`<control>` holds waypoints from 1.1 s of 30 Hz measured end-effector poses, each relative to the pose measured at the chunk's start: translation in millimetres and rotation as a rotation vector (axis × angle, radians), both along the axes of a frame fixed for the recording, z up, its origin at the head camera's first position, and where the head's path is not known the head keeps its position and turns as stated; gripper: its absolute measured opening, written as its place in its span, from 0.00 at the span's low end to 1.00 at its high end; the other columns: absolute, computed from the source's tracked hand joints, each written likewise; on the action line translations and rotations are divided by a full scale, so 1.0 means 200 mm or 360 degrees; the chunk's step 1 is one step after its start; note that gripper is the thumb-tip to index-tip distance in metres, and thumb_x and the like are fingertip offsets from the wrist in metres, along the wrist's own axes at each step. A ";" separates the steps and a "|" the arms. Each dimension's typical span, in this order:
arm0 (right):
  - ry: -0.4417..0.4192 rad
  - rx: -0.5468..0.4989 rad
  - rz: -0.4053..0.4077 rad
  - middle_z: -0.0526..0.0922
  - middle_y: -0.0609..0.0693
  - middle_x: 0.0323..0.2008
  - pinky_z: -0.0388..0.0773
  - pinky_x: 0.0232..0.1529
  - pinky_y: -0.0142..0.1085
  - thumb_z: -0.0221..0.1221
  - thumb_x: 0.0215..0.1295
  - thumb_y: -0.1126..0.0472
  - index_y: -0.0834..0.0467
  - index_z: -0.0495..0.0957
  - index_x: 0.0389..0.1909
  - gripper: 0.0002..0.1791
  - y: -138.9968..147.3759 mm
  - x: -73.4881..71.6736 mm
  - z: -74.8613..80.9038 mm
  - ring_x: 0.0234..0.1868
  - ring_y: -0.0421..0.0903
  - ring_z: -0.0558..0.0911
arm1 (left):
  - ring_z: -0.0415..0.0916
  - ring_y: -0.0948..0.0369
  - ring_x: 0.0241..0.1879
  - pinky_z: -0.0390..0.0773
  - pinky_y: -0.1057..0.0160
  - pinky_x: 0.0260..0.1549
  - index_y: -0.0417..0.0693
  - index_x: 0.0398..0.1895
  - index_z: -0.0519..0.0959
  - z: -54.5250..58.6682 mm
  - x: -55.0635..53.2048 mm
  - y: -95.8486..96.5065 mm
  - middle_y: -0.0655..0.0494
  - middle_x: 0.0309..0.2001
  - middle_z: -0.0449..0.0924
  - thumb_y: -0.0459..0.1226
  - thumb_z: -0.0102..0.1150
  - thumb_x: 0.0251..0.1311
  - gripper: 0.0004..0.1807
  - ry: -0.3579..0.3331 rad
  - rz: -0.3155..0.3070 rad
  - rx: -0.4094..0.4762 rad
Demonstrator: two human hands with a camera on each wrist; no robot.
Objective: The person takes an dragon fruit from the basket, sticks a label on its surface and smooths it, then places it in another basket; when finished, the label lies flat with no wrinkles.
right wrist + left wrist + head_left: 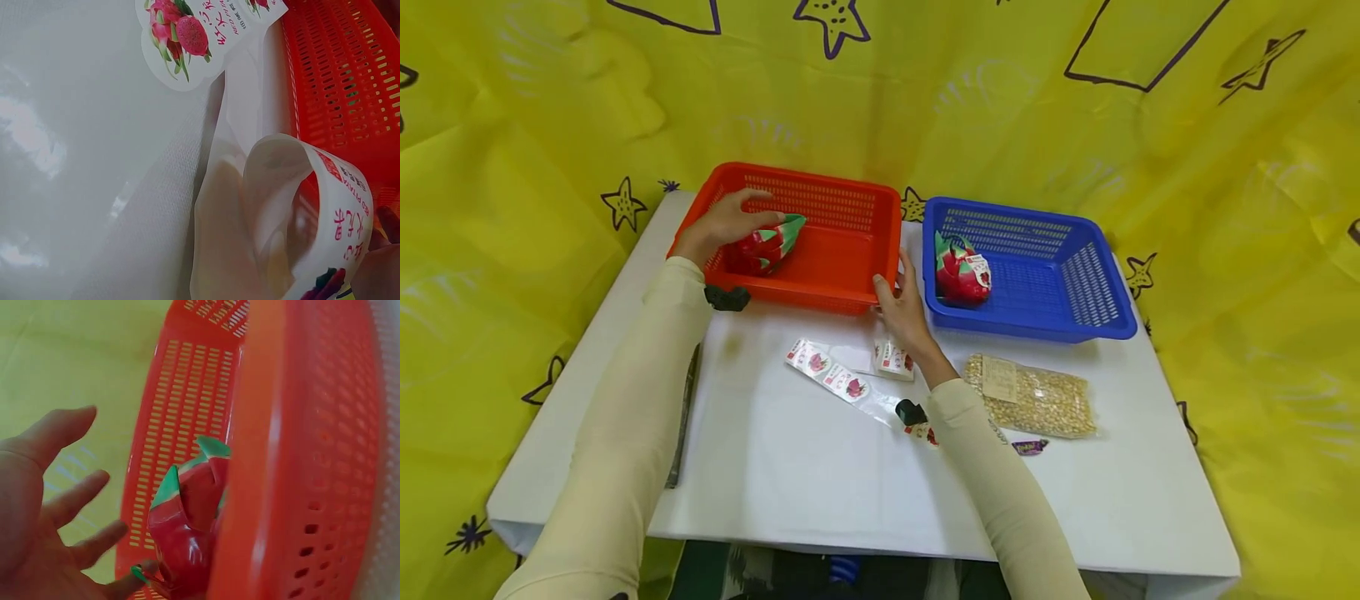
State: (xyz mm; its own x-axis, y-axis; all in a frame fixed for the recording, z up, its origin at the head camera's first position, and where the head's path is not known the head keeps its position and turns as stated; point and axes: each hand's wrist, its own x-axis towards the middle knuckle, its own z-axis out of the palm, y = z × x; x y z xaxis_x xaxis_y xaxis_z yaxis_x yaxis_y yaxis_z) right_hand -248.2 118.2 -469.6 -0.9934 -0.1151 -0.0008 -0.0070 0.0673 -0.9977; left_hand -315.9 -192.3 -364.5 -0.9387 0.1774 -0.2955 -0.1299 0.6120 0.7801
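Observation:
A red plastic basket (842,296) stands at the back left of the table. Inside its left end lies a red pitaya with green tips (760,250). Over this fruit my left hand (730,221) reaches with spread fingers; in the left wrist view the lowest finger meets the pitaya (187,544), and part of the fruit is hidden behind the rim. My right hand (906,312) holds the basket's front right corner between thumb and fingers. Below that hand is a curled strip of pitaya stickers (340,206), with a flat sticker strip (842,379) running from it.
To the right stands a blue basket (1030,321) holding another pitaya (958,275) with a white sticker on it. In front of it lie a bag of yellow kernels (1045,400) and a small purple wrapper (1030,447). A dark strip (683,425) lies beside the left forearm.

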 end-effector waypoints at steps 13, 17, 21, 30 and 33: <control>-0.0019 -0.0001 0.0004 0.68 0.64 0.76 0.82 0.59 0.61 0.54 0.83 0.56 0.42 0.41 0.87 0.42 0.00 0.01 -0.01 0.60 0.60 0.83 | 0.54 0.43 0.78 0.61 0.44 0.77 0.45 0.88 0.43 -0.12 -0.07 -0.05 0.38 0.85 0.42 0.55 0.56 0.73 0.51 -0.0355 0.0034 0.0004; 0.0003 -0.0010 -0.0001 0.68 0.64 0.76 0.82 0.59 0.61 0.54 0.83 0.56 0.43 0.41 0.87 0.42 0.00 0.01 -0.01 0.63 0.62 0.82 | 0.60 0.45 0.73 0.66 0.47 0.73 0.46 0.88 0.44 -0.13 -0.07 -0.05 0.37 0.83 0.48 0.55 0.58 0.72 0.52 -0.0331 0.0049 0.0009; 0.0012 -0.0008 -0.0006 0.68 0.62 0.76 0.83 0.59 0.61 0.54 0.83 0.56 0.42 0.42 0.87 0.42 0.00 0.01 0.00 0.63 0.63 0.82 | 0.66 0.46 0.70 0.70 0.48 0.72 0.44 0.87 0.45 -0.12 -0.07 -0.03 0.35 0.80 0.53 0.54 0.61 0.71 0.53 -0.0295 0.0067 -0.0028; 0.0023 0.0018 -0.0006 0.69 0.62 0.75 0.84 0.57 0.61 0.54 0.83 0.56 0.44 0.42 0.87 0.41 0.01 0.01 -0.01 0.60 0.61 0.83 | 0.76 0.50 0.59 0.85 0.60 0.53 0.42 0.83 0.54 -0.17 -0.06 0.01 0.36 0.76 0.60 0.54 0.68 0.67 0.51 -0.0246 0.0241 0.0056; 0.0030 0.0032 0.0005 0.69 0.63 0.75 0.84 0.57 0.60 0.53 0.83 0.55 0.43 0.42 0.87 0.41 0.02 0.00 -0.01 0.59 0.61 0.84 | 0.73 0.49 0.62 0.83 0.55 0.59 0.43 0.84 0.53 -0.16 -0.06 0.03 0.37 0.76 0.60 0.54 0.68 0.67 0.52 -0.0259 0.0266 0.0078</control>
